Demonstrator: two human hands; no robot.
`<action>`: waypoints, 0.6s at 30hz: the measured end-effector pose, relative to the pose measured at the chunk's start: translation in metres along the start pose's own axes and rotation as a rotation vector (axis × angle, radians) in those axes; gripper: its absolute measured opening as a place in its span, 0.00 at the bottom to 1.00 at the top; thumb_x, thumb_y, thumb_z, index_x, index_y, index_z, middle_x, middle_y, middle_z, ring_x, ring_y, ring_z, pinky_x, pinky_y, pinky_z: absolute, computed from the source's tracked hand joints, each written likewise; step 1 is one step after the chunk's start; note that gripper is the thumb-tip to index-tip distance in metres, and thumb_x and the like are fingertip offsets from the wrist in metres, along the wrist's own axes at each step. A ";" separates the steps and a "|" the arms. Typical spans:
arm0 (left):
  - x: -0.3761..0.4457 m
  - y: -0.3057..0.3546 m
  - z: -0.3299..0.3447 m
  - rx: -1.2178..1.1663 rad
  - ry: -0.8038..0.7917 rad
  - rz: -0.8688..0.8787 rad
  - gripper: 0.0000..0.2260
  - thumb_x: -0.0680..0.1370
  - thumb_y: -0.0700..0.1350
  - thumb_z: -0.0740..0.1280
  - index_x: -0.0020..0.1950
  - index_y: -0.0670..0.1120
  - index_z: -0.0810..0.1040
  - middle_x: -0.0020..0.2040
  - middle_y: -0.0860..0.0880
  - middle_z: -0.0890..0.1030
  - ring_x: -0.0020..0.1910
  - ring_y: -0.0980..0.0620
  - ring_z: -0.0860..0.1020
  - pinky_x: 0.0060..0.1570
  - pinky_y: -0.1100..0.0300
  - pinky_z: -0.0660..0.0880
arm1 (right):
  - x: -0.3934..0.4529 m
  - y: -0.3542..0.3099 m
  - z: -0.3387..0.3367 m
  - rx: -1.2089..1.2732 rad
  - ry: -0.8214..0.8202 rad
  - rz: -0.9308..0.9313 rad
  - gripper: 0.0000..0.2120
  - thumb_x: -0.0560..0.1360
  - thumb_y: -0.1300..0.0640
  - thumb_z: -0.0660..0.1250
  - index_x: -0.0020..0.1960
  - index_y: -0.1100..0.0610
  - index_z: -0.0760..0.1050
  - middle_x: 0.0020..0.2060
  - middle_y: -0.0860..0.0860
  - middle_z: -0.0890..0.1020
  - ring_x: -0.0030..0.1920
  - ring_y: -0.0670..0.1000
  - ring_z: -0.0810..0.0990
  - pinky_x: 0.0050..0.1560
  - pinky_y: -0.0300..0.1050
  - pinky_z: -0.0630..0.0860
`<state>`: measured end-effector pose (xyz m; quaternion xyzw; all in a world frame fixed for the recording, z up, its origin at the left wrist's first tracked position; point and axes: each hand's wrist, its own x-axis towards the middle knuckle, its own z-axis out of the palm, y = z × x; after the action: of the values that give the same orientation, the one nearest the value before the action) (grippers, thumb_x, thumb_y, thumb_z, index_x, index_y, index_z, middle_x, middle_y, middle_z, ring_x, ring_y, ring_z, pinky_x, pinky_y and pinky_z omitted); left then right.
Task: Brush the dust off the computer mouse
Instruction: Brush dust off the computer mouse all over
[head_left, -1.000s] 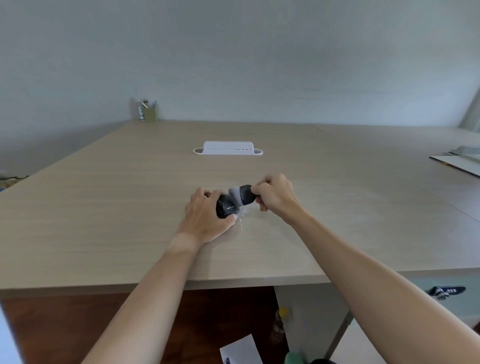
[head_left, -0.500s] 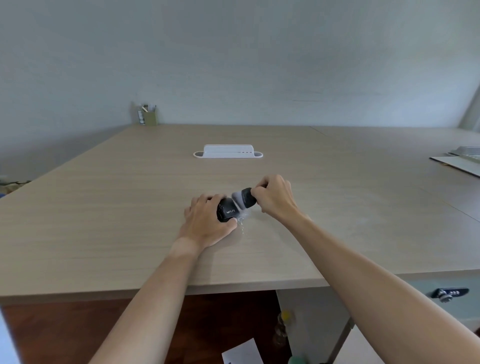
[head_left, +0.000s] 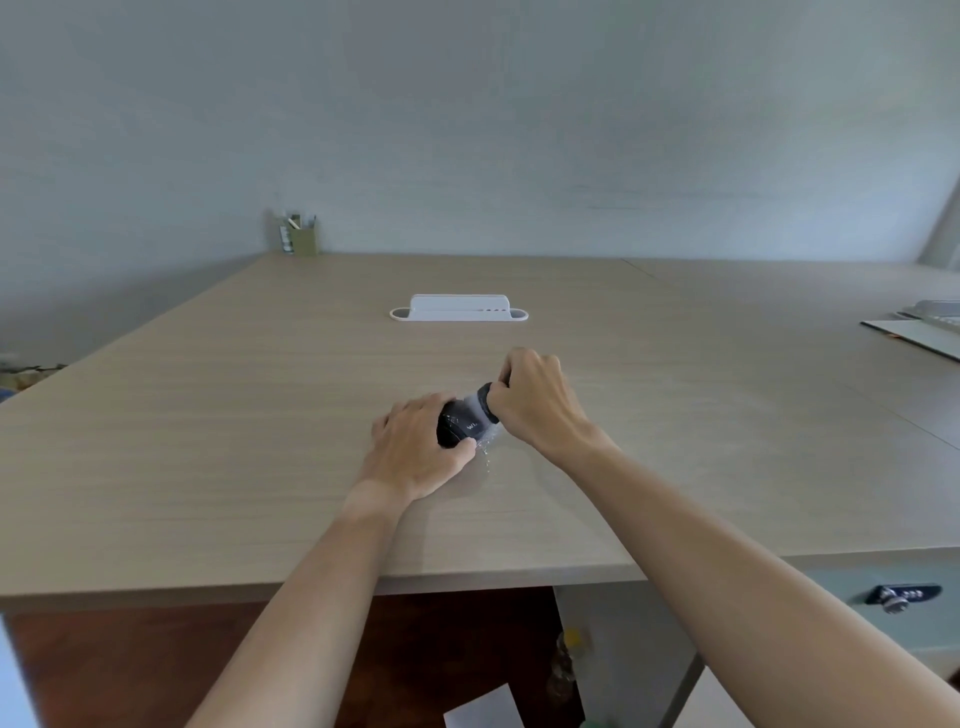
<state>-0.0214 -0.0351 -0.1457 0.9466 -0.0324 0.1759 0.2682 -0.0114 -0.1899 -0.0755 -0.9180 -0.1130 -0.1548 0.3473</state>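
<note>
A black computer mouse with small white lettering lies on the wooden table near the middle. My left hand wraps over its left side and holds it down. My right hand is closed on a brush with a dark collar and pale bristles, which press on the right end of the mouse. White dust specks lie on the table just below the bristles. Most of the brush handle is hidden in my fist.
A white plastic holder sits farther back at the table's centre. A green pen cup stands at the far left corner. Papers and a tray lie at the right edge. A drawer lock shows below the table front.
The brush has shifted slightly on the right end of the mouse, and both hands have edged a little forward. The grips are unchanged.
</note>
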 end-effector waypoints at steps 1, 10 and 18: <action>0.000 0.000 0.000 0.015 0.012 -0.006 0.23 0.71 0.59 0.65 0.65 0.58 0.70 0.65 0.56 0.74 0.68 0.49 0.67 0.67 0.53 0.57 | 0.000 -0.002 -0.001 -0.009 0.007 0.011 0.10 0.66 0.63 0.60 0.43 0.69 0.73 0.41 0.62 0.80 0.35 0.59 0.71 0.31 0.50 0.68; 0.001 0.000 0.001 0.015 0.023 -0.022 0.26 0.69 0.63 0.66 0.64 0.57 0.71 0.62 0.53 0.72 0.66 0.50 0.68 0.66 0.53 0.59 | -0.001 -0.001 -0.006 0.019 0.002 0.035 0.10 0.63 0.62 0.60 0.40 0.68 0.72 0.39 0.63 0.79 0.35 0.58 0.72 0.31 0.49 0.67; 0.000 -0.001 0.002 0.034 0.031 -0.040 0.26 0.71 0.59 0.66 0.67 0.54 0.70 0.65 0.53 0.72 0.67 0.49 0.68 0.67 0.52 0.60 | -0.004 -0.003 -0.003 -0.027 -0.020 0.045 0.04 0.64 0.65 0.61 0.34 0.64 0.65 0.31 0.58 0.71 0.32 0.57 0.64 0.28 0.44 0.60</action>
<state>-0.0203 -0.0352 -0.1477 0.9486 -0.0064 0.1859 0.2560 -0.0161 -0.1902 -0.0732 -0.9264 -0.0936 -0.1392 0.3371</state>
